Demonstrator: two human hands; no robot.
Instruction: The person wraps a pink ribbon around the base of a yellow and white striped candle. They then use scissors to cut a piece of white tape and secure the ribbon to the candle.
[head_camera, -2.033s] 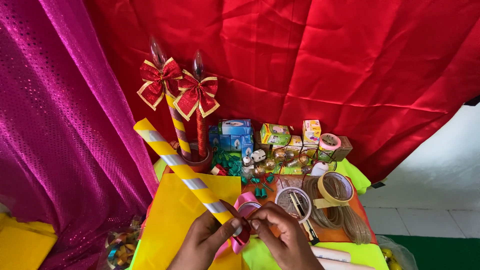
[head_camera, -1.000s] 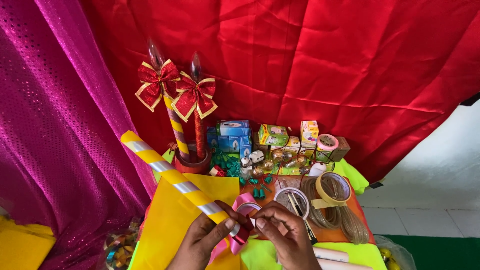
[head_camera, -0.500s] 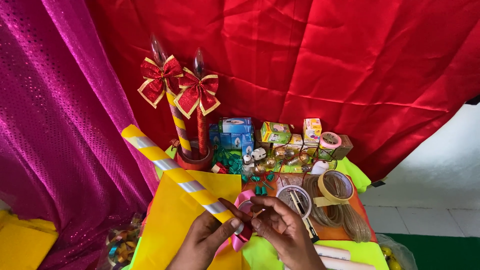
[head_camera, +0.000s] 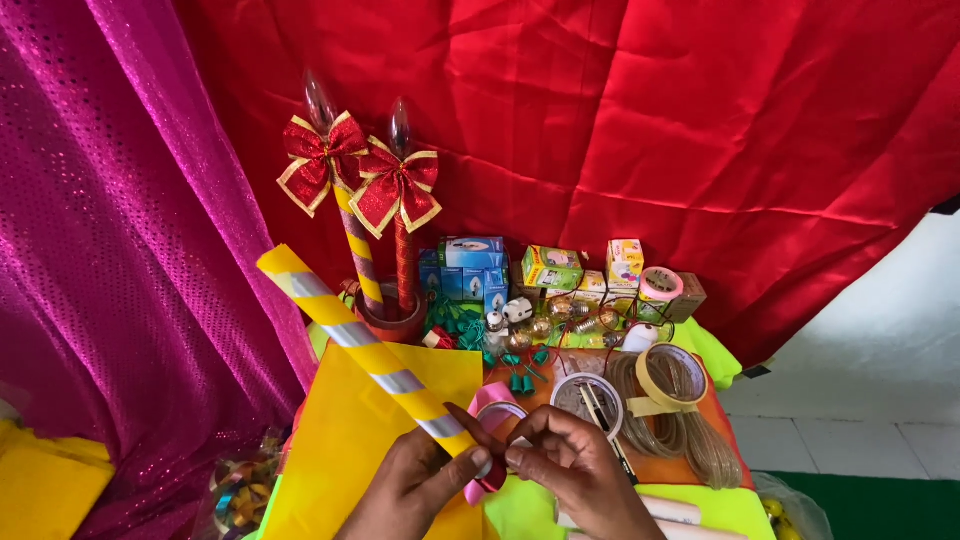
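Note:
A long tube (head_camera: 350, 337) wrapped in yellow and silver stripes slants from the upper left down to my hands. My left hand (head_camera: 410, 485) grips its lower end. My right hand (head_camera: 575, 470) pinches a pink ribbon (head_camera: 487, 440) at that same end, fingertips touching the left thumb. A roll of pink ribbon (head_camera: 497, 404) lies just behind the hands. Beneath the tube lies a yellow sheet (head_camera: 345, 450).
Two candle-shaped tubes with red bows (head_camera: 395, 190) stand in a pot at the back. Small boxes (head_camera: 470, 262), bulbs, green sockets, tape rolls (head_camera: 672, 378) and coiled cable (head_camera: 690, 440) crowd the table. Red cloth (head_camera: 650, 120) hangs behind, magenta sequin cloth (head_camera: 110, 250) at left.
The tube's far end has dipped slightly and swung left then back. My right hand's fingers have shifted along the ribbon at the tube's lower end.

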